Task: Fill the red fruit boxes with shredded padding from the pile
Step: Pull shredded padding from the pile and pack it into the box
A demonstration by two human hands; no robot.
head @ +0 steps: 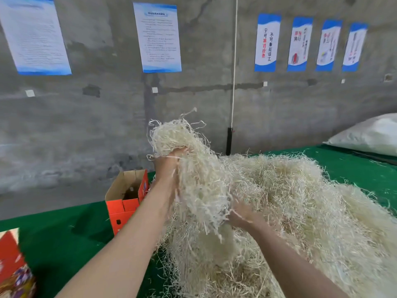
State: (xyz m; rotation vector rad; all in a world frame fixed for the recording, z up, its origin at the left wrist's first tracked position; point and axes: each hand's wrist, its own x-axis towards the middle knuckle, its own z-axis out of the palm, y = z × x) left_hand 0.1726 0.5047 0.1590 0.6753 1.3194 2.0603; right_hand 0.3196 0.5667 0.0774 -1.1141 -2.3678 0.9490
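Hands: both bare, both working at the near-left flank of the pile [300,201] of shredded padding.
Left hand [168,166]: raised above the pile's crest, fingers clenched round the upper part of a clump of shredded padding [193,179]. Strands sprout above the fist and hang down past the wrist.
Right hand [241,217]: lower, against the hanging end of the clump. Its fingertips are buried in strands and blurred, so I cannot tell whether it grasps or lies slack.
Clump: hangs between the two hands, and its lowest strands run into the pile.
Pile: a wide pale heap on the green tabletop [64,233], spreading to the right of the hands and past the bottom of the view.
Red fruit box [126,203]: just left of the pile's left edge, upright, flaps open, partly behind the left forearm. Its inside is too dark to read.
Second red box [9,254]: well left of the pile at the view's edge; only a corner shows.
Open room: a stretch of green tabletop lies between the pile and the second red box, in front of the red fruit box.
Edges: the tabletop's far edge runs behind the red fruit box and the pile, with a grey wall [86,125] beyond.
White sack [369,136]: behind and right of the pile, apart from it.
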